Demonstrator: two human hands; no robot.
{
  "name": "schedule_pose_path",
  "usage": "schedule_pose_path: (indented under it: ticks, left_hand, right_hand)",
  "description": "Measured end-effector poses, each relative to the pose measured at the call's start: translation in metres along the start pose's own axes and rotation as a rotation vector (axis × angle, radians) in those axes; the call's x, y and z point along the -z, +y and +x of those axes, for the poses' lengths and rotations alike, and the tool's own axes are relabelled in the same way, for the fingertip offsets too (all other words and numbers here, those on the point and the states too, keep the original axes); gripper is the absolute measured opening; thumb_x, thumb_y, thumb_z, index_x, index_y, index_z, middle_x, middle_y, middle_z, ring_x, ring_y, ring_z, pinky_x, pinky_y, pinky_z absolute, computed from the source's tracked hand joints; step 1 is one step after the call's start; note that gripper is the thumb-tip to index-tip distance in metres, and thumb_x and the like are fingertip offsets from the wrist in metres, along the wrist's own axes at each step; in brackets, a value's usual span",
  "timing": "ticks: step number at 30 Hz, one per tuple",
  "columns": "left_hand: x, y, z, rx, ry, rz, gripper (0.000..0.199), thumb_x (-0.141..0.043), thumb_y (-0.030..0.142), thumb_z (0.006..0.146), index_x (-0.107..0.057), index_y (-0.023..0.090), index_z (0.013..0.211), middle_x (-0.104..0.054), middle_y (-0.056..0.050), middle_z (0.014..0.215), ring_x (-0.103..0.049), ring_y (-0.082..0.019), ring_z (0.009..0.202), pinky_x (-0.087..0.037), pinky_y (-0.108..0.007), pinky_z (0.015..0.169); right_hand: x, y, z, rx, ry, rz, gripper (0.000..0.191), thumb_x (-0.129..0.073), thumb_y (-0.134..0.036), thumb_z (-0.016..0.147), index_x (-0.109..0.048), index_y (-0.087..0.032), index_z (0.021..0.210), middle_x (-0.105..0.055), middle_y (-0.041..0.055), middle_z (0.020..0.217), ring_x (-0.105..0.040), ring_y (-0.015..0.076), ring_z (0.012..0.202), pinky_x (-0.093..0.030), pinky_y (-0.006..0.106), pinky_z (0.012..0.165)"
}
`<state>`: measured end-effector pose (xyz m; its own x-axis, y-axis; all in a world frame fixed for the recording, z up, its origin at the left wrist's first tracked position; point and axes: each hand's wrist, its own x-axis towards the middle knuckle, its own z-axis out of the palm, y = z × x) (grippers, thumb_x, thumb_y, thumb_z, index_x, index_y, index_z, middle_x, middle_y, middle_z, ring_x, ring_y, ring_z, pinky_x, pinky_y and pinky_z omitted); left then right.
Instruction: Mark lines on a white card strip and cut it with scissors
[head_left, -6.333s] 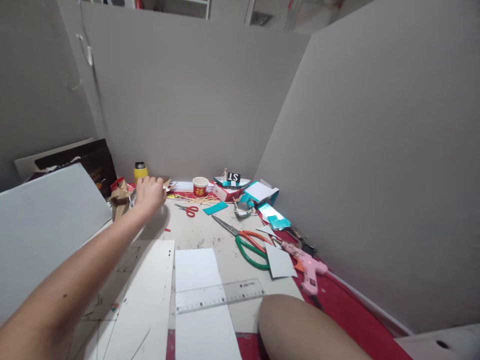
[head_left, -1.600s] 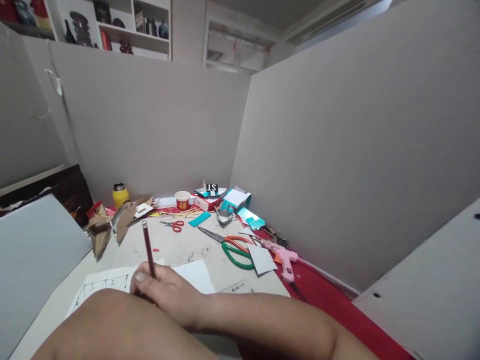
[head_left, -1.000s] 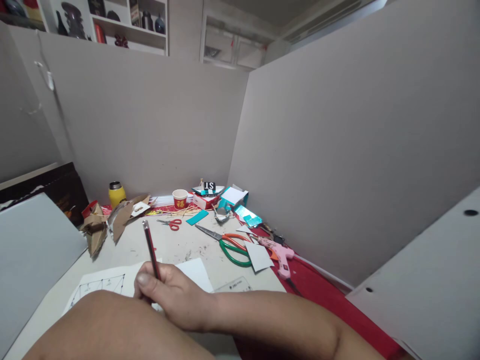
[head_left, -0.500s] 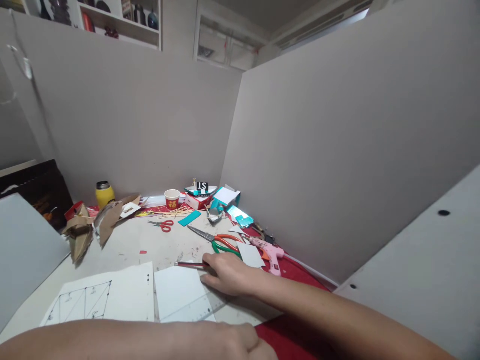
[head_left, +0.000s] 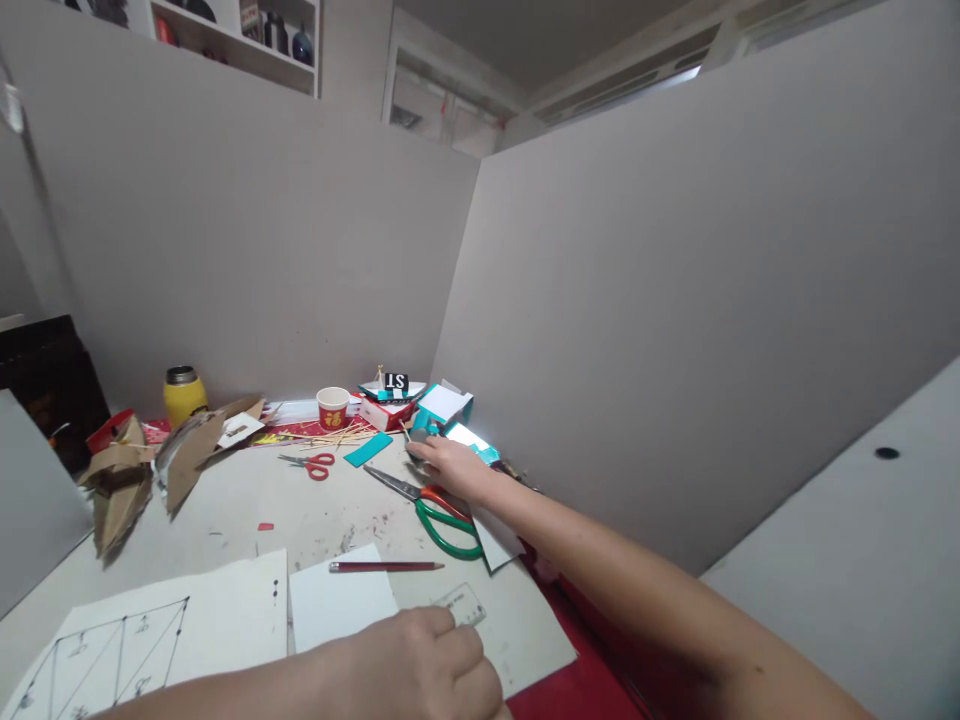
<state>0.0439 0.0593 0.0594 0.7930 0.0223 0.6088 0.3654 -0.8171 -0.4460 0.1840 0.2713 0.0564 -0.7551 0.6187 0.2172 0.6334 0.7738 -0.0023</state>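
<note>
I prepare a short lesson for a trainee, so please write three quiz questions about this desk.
1. True or false: the pencil lies partly over a white sheet.
2. Which hand is nearer to the paper cup?
A) left hand
B) right hand
C) both equally
3. Fill in: the large scissors have one orange handle and one ____ handle.

Key: 1 true; 2 B; 3 green.

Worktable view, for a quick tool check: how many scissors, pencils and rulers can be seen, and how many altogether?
Scissors: 2 (red-handled pair, green-and-orange-handled pair)
Pencils: 1 (dark red pencil)
Rulers: 1 (clear ruler, partly hidden by the left hand)
Total: 4
</note>
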Motion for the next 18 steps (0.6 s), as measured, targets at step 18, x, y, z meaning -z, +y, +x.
schedule_pose_path:
  ticks: [18]
  left_hand:
    - [-0.005, -0.005, -0.009, 0.078, -0.071, -0.035, 0.019, -0.059, 0.016, 0.082, -0.051, 0.019, 0.064, -0.048, 0.002, 0.056, -0.041, -0.015, 0.050, -0.029, -0.031, 0.045]
  right_hand:
    - [-0.001, 0.027, 0.006, 0.112, 0.006, -0.002, 0.037, -0.039, -0.010, 0.096, -0.061, -0.014, 0.126, -0.066, 0.0153, 0.110, -0.058, 0.0227, 0.100, -0.042, 0.035, 0.088]
